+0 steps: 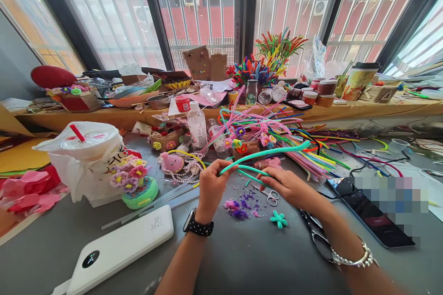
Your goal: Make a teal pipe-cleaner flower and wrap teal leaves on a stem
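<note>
From where I stand, the left hand (pixel 212 182) has thumb and fingers pinched on a turquoise pipe cleaner (pixel 265 152), right at its bend; whether it is one folded stem or two, I can't tell. The right hand (pixel 285 185) grips the lower strand narrowly, while the upper one arcs over it toward the right. All this is held at the center of the frame, above the gray table (pixel 238 258).

Just below lie white-handled scissors (pixel 272 198), a scatter of purple and pink fluff (pixel 239 209) and a small turquoise flower (pixel 278 220).

Left of the hands, a green pot (pixel 140 196) carries a cluster of purple, pink and yellow flowers (pixel 128 176). Behind it, a lidded drink cup (pixel 92 140) with a red straw (pixel 77 133) sits in a white plastic bag (pixel 81 179); how full it is, I can't make out. A woven basket (pixel 171 137), upper left of the hands, has little flowers around its side, and a plastic bottle (pixel 197 126) stands upright near it.

Higher up, on the ledge, bristles a thick bunch of red, blue and orange pipe cleaners (pixel 252 73), whatever holds it hidden from me. Before it stands a clear glass bottle (pixel 251 94). Farther right are lidded jars (pixel 327 87), contents unclear, and a black-lidded paper cup (pixel 360 82).
</note>
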A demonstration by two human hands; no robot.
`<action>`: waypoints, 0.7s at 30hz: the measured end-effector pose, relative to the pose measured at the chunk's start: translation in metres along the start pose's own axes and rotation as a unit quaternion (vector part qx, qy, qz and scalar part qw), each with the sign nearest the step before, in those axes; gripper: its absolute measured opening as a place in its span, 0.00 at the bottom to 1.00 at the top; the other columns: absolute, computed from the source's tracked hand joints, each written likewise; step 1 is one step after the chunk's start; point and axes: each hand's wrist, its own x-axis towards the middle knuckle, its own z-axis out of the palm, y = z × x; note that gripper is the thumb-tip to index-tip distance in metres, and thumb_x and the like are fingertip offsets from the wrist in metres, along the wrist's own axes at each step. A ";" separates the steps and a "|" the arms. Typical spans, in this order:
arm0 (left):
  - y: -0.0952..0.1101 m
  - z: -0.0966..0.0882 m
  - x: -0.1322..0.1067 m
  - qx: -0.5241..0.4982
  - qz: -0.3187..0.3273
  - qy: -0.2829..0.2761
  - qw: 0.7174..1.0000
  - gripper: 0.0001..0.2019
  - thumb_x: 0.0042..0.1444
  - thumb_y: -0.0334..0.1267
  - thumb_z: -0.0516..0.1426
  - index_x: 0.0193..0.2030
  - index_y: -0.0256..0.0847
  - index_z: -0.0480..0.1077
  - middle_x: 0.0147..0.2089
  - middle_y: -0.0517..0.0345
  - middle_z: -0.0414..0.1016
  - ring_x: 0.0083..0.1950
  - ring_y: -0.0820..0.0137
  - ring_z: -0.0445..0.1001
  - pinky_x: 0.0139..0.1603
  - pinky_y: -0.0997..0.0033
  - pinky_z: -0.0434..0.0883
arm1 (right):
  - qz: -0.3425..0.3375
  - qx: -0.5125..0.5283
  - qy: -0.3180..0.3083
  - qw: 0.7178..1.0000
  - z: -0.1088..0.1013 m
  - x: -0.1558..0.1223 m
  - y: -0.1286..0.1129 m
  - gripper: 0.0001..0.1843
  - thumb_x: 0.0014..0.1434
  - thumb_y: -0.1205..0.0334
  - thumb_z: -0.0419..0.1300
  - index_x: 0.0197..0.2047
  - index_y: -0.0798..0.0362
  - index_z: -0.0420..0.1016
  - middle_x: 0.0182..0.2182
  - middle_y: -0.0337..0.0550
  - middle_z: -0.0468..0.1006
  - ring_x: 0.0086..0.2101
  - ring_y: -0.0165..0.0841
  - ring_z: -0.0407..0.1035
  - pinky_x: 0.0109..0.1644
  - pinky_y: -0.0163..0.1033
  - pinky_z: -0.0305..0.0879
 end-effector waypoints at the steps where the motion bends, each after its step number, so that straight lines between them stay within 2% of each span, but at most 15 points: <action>1: 0.001 -0.001 0.000 0.005 0.003 0.009 1.000 0.06 0.43 0.39 0.60 0.22 0.40 0.72 0.11 0.69 0.57 0.14 0.79 0.51 0.16 0.77 0.50 | 0.010 0.005 -0.020 1.000 0.002 0.001 0.000 0.17 0.59 0.54 0.46 0.27 0.52 0.71 0.24 0.40 0.71 0.28 0.32 0.63 0.33 0.36 0.56; 4: 0.002 -0.003 0.001 -0.010 -0.007 0.010 1.000 0.05 0.43 0.39 0.60 0.22 0.41 0.71 0.10 0.70 0.54 0.13 0.79 0.50 0.15 0.77 0.49 | 0.058 0.062 -0.062 0.994 0.006 0.002 0.001 0.23 0.59 0.50 0.42 0.25 0.53 0.69 0.16 0.35 0.61 0.20 0.28 0.56 0.24 0.33 0.52; 8: 0.002 -0.002 0.001 -0.056 -0.031 -0.017 0.998 0.06 0.43 0.40 0.60 0.23 0.39 0.70 0.11 0.70 0.54 0.13 0.80 0.50 0.14 0.78 0.48 | 0.094 0.088 -0.037 0.991 0.002 0.003 -0.002 0.24 0.57 0.47 0.44 0.26 0.55 0.71 0.15 0.32 0.52 0.18 0.26 0.49 0.21 0.32 0.46; 12: 0.001 0.000 0.001 -0.081 -0.031 -0.052 0.995 0.07 0.43 0.40 0.60 0.26 0.38 0.70 0.13 0.70 0.56 0.13 0.82 0.49 0.14 0.79 0.47 | 0.077 0.036 -0.010 0.996 -0.004 0.002 -0.008 0.23 0.56 0.50 0.46 0.32 0.56 0.75 0.17 0.34 0.54 0.21 0.27 0.50 0.23 0.32 0.46; 16: 0.001 0.000 0.001 -0.075 -0.040 -0.074 0.994 0.12 0.41 0.41 0.61 0.34 0.39 0.70 0.21 0.66 0.65 0.15 0.83 0.51 0.13 0.80 0.49 | 0.081 0.010 -0.021 0.996 -0.006 0.003 -0.009 0.22 0.57 0.53 0.45 0.34 0.58 0.75 0.19 0.36 0.58 0.22 0.28 0.52 0.25 0.32 0.48; 21: 0.002 -0.003 0.003 -0.050 -0.029 -0.087 0.995 0.11 0.43 0.42 0.59 0.32 0.39 0.71 0.23 0.64 0.68 0.16 0.82 0.54 0.15 0.79 0.53 | 0.079 -0.005 -0.035 0.996 -0.006 0.002 -0.006 0.22 0.57 0.52 0.45 0.34 0.57 0.75 0.19 0.36 0.60 0.23 0.28 0.54 0.26 0.32 0.49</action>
